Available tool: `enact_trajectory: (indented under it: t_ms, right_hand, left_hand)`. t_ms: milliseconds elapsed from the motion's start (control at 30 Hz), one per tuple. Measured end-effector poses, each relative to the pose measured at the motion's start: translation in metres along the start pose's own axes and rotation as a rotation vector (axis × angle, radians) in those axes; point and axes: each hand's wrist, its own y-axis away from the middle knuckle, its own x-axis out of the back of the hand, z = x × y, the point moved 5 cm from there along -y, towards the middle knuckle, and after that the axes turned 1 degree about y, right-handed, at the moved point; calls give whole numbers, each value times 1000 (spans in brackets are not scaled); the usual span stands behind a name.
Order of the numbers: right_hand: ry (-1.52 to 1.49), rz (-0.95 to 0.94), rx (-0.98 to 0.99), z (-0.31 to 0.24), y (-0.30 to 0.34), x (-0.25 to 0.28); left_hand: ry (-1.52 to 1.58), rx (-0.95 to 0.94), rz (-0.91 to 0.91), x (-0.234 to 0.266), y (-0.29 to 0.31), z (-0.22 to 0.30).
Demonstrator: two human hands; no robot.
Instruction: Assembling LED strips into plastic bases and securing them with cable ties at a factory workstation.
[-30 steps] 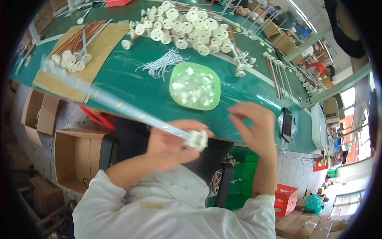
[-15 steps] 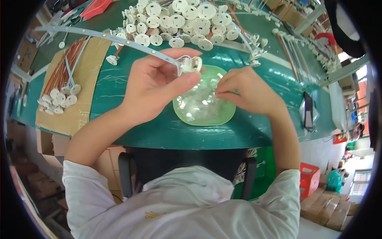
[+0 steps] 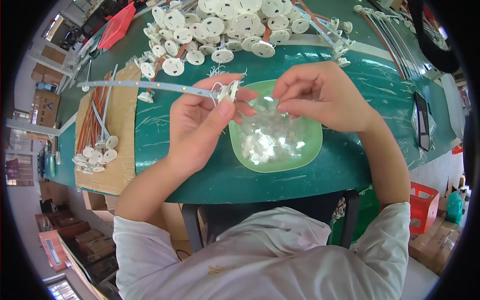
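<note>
My left hand (image 3: pixel 197 130) grips a white round end cap (image 3: pixel 228 93) between thumb and fingers. An LED strip (image 3: pixel 137 84) with thin white wires at its end runs left from that cap. My right hand (image 3: pixel 332 95) hovers over the far right part of a light green bowl (image 3: pixel 316 146), its thumb and fingertips pinched together. Whatever sits in that pinch is too small to make out. Many small, shiny, clear pieces (image 3: pixel 270 146) lie inside the bowl, which stands on the green table in front of me.
Beyond the bowl is a large heap of white round caps (image 3: pixel 212 27). On the left, cardboard (image 3: pixel 122 167) bears orange and white strips with caps (image 3: pixel 97 155). A dark flat device (image 3: pixel 422 120) lies at the right, and a red basket (image 3: pixel 117 26) sits far left.
My view has shifted, so the table and bowl appear lower and further right. My left hand has turned the cap, and the strip lies more level. My right hand has lifted away from the pieces.
</note>
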Motion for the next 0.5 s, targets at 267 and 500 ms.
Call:
enact_trajectory:
  t_ms: [267,500]
  right_hand:
    - [141,29,168,-24,-4,3]
    - [495,-95,327,-64,-16,3]
  left_hand:
    - [50,-63,65,-11,-7,22]
    - [59,-179,103,-24,-31,44]
